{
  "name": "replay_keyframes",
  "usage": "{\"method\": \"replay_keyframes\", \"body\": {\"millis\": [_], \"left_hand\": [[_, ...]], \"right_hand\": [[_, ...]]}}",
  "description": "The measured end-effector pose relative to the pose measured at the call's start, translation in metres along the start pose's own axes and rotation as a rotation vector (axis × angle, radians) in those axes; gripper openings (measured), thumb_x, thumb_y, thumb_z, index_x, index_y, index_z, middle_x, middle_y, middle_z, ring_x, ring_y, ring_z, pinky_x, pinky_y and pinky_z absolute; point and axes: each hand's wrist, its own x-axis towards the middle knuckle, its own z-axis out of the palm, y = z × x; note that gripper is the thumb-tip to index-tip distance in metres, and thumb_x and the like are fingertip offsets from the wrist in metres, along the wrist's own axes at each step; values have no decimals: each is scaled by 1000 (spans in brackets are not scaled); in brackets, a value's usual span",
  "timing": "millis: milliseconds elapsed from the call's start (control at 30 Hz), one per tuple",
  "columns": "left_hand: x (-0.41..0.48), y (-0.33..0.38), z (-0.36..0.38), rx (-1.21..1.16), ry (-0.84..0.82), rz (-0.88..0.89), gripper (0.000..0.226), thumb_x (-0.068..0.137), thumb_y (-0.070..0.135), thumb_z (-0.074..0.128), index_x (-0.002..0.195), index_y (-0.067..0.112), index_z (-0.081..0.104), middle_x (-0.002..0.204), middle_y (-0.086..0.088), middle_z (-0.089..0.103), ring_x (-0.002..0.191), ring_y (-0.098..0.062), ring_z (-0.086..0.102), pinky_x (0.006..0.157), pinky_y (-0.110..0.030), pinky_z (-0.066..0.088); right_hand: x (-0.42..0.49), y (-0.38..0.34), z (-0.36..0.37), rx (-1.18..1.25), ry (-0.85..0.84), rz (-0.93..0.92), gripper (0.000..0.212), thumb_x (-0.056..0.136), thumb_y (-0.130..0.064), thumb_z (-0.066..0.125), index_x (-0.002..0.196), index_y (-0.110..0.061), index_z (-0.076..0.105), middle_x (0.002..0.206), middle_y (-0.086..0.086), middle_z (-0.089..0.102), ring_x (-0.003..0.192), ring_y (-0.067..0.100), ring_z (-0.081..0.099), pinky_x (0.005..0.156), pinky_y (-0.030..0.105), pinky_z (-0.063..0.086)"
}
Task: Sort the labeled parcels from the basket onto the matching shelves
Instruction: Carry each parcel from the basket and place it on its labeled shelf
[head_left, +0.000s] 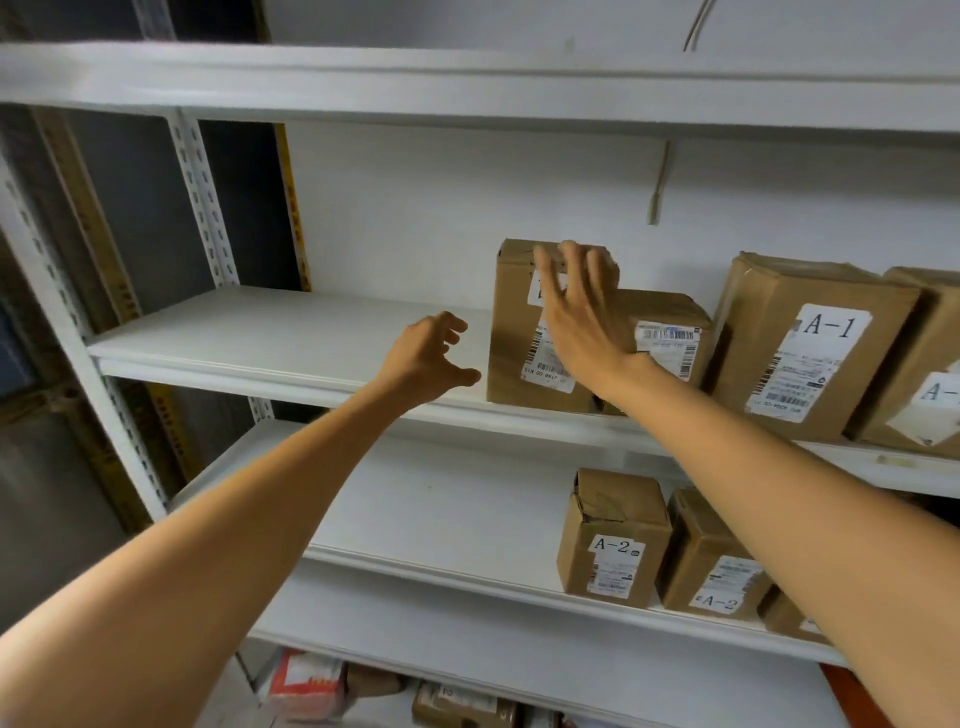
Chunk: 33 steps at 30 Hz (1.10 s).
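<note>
Where the right hand (576, 317) lies, parcel label (533, 292) seems half-hidden.

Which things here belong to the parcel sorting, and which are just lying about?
Job: tall brown cardboard parcel by the right hand; brown cardboard parcel labelled A-1; brown cardboard parcel labelled A-2; white metal shelf.
Lying about: beige cord on the wall; red-and-white packet at the bottom.

Parcel storeroom or small stockroom, white metal shelving (285, 332) with slotted uprights (205, 202) against a plain white wall (415, 197), taped cardboard parcels (769, 312) bearing barcode slips (792, 384) and printed A-1 tag (836, 326) and A-2 tag (613, 545), possibly more packaged goods (306, 686), blurred, at the bottom edge
</note>
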Motion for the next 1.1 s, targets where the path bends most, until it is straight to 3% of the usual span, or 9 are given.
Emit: {"method": "replay_keyframes", "body": {"millis": [67,133,300,433,600,767,900,1100], "left_hand": [[-2,-5,-8,77,17,15,67,71,30,83,129,17,52,122,-4,60,106,-20,58,89,-36,52],[-7,-13,-17,157,30,8,67,72,31,81,130,19,51,124,-3,59,108,-20,58,89,-36,52],[-39,-51,-66,466,-2,-72,66,76,28,78,134,20,48,127,-3,56,109,-23,57,78,-29,47],[-88,-92,-113,528,66,-215,58,76,24,78,128,18,54,120,-3,62,105,-20,60,73,-26,42],[-175,-119,-165,614,150,-495,55,77,28,77,127,21,54,112,-2,66,99,-22,64,80,-35,55],[-275,-113,-183,667,202,-826,48,78,32,76,121,23,58,105,3,65,96,-19,62,80,-34,52],[-367,-86,-167,581,254,-1122,43,77,33,75,117,22,60,104,3,67,97,-18,63,82,-34,52],[-515,-2,-100,501,450,-1541,40,74,30,76,111,20,64,94,2,68,93,-20,64,86,-34,52]], "right_hand": [[-2,-25,-2,19,53,-166,74,59,6,74,128,0,48,118,23,53,101,35,53,75,35,52],[-1,-51,-5,149,-18,-227,61,67,-2,77,122,-2,51,116,17,53,99,30,55,66,30,50],[16,-109,1,402,-184,-215,56,82,-20,69,129,-7,41,124,12,43,114,28,44,72,32,43],[32,-160,6,539,-343,-348,53,82,-27,68,126,-8,44,127,10,43,114,28,45,87,42,48],[38,-253,6,685,-437,-623,51,80,-32,72,122,-12,50,122,9,48,106,26,51,88,41,49],[4,-336,-22,844,-504,-991,61,80,-34,74,131,-13,46,126,8,51,110,26,55,89,39,51],[-45,-383,-51,942,-525,-1263,59,83,-31,73,132,-15,45,125,7,55,108,22,56,81,28,50],[-172,-410,-110,917,-517,-1720,63,83,-34,71,134,-9,44,127,11,52,111,29,53,90,41,47]]}}
